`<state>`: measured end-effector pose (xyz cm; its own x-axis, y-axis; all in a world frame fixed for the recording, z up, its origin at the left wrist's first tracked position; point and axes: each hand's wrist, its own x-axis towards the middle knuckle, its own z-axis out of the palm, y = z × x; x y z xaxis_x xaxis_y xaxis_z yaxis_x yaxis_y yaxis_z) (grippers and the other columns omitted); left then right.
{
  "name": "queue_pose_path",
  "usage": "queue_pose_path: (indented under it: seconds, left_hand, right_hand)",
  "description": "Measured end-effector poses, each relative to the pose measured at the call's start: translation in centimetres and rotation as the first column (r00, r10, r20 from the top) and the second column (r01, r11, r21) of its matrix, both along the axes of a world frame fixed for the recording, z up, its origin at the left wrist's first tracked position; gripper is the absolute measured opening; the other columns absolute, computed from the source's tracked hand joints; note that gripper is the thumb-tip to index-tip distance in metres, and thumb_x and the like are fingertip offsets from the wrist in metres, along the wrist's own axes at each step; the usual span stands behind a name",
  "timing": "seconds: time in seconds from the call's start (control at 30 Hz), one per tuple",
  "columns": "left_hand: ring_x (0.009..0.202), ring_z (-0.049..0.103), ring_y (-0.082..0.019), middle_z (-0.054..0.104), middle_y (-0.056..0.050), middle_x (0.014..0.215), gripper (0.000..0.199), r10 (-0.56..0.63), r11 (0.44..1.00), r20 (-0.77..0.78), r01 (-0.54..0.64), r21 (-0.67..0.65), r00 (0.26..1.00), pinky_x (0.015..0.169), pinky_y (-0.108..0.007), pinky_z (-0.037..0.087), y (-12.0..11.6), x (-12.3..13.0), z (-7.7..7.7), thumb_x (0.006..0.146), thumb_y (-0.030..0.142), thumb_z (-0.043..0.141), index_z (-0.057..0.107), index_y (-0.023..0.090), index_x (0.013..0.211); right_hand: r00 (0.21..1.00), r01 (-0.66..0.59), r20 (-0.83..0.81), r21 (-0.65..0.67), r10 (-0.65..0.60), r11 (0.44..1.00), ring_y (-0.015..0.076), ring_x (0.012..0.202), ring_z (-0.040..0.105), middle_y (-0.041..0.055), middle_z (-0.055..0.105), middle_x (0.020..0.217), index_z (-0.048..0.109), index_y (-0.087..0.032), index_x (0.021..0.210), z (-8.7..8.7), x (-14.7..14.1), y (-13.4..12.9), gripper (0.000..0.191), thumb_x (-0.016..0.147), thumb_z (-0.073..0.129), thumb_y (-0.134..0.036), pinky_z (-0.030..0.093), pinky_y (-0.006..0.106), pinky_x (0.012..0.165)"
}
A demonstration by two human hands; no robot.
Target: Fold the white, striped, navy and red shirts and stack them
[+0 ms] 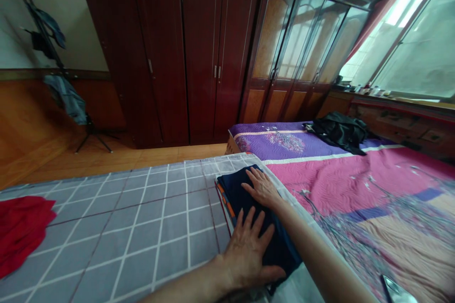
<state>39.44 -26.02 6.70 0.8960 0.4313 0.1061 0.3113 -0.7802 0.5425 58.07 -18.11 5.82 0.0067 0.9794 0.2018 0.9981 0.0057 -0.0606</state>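
Note:
A folded dark blue garment (232,183) lies on a grey checked cloth (142,218), near that cloth's right edge. Orange and other coloured fabric (226,201) shows along its left side, under the blue layer. My left hand (247,246) rests flat on the nearer part of the garment with fingers spread. Farther up, my right hand (263,187) lies flat on the garment's far end, fingers stretched out. Neither hand grasps anything.
A crumpled red cloth (23,232) lies at the left. On the purple and pink bedspread (313,170) are a black garment (337,130) and a phone (398,291). Dark red wardrobes (220,57) line the back, and a coat stand (53,52) holds clothes.

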Motion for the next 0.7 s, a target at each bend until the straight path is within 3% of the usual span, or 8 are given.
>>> queue_pose_path:
  seconds: [0.2,0.4,0.53,0.63,0.7]
  left_hand:
    - [0.140,-0.005,-0.036,0.006,-0.012,0.155,0.082,-0.031,0.998,0.043,0.033,-0.055,0.999,0.110,-0.063,0.001,0.1,-0.1,-0.1,0.083,0.071,0.035,0.019,0.023,0.147]
    - [0.140,-0.006,-0.037,0.005,-0.013,0.154,0.082,-0.002,1.000,0.066,0.003,-0.019,0.998,0.109,-0.065,0.001,0.2,0.4,-1.6,0.081,0.068,0.044,0.023,0.022,0.146]
    - [0.140,0.001,-0.040,0.010,-0.013,0.155,0.087,-0.011,0.999,0.101,0.006,0.046,0.995,0.108,-0.065,0.006,0.5,1.0,-3.1,0.078,0.071,0.045,0.025,0.022,0.146]
    - [0.139,0.008,-0.042,0.018,-0.012,0.153,0.089,0.011,0.992,0.094,-0.023,0.125,0.995,0.108,-0.065,0.010,1.0,2.1,-4.4,0.075,0.073,0.046,0.028,0.022,0.145]
    - [0.137,0.016,-0.041,0.029,-0.009,0.150,0.078,0.053,0.985,0.073,-0.064,0.160,0.996,0.106,-0.065,0.017,1.4,3.1,-5.4,0.078,0.067,0.045,0.033,0.026,0.143]
  right_hand:
    - [0.998,0.060,0.002,-0.010,-0.060,0.998,0.0280,0.136,0.026,0.0130,0.033,0.148,0.028,-0.018,0.145,-2.8,1.4,1.3,0.066,0.091,0.033,-0.055,0.023,0.047,0.108]
    - [0.997,0.066,0.038,0.000,-0.066,0.998,0.0307,0.134,0.030,0.0161,0.038,0.144,0.034,-0.016,0.143,-1.8,0.5,1.4,0.064,0.091,0.037,-0.054,0.024,0.050,0.106]
    - [0.995,-0.054,0.091,0.066,0.048,0.996,0.0327,0.136,0.025,0.0148,0.034,0.146,0.041,-0.018,0.139,-1.4,-2.0,2.5,0.064,0.088,0.039,-0.057,0.020,0.052,0.107]
    - [0.976,-0.183,0.129,0.057,0.175,0.981,0.0318,0.132,0.032,0.0122,0.044,0.140,0.050,-0.020,0.132,-2.7,-3.4,3.7,0.059,0.089,0.037,-0.058,0.020,0.053,0.107]
    - [0.960,-0.250,0.147,0.051,0.240,0.967,0.0318,0.129,0.037,0.0115,0.051,0.134,0.052,-0.021,0.131,-4.0,-3.4,4.4,0.058,0.089,0.036,-0.057,0.021,0.054,0.106]
